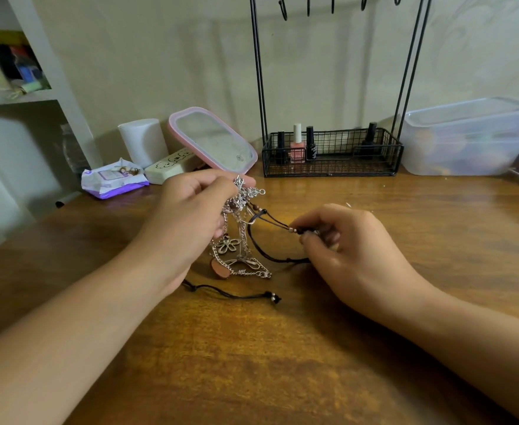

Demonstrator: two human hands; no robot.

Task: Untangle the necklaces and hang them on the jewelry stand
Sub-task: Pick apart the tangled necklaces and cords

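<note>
Far out to the left of the fingers, a purple wipes packet [114, 180] lies at the table edge, with a white roll [143, 141] and a cream case [172, 168] just behind it, and a pink-framed mirror [214, 141] leaning tilted right above the left hand's knuckles. Now the left hand [187, 216]: its fingers are curled, thumb and fingertips pinching the top of the tangled silver chains [240, 240], lifting the bundle so it hangs from the fingertips down to the wooden table [252, 348]. Sparkly charms bunch right at the pinch; a flower pendant [229, 243] dangles just below the fingers, and a brown oval pendant [220, 268] touches the table at the bottom of the tangle. Below the left wrist, a loose end of black cord [236, 294] trails across the wood, finished with small beads. Moving right, the black cord necklace [270, 223] stretches taut from the silver tangle straight into the right hand [353, 256], whose thumb and forefinger are closed in a pinch on the beaded part of the cord, the other fingers curled under; a loop of the same cord sags beneath those fingertips. Beyond both hands stands the black wire jewelry stand [331, 151], its hooks bare at the top, nail polish bottles [297, 144] in its basket. Far right of the fingers, stacked clear plastic containers [469, 136] sit against the wall.
</note>
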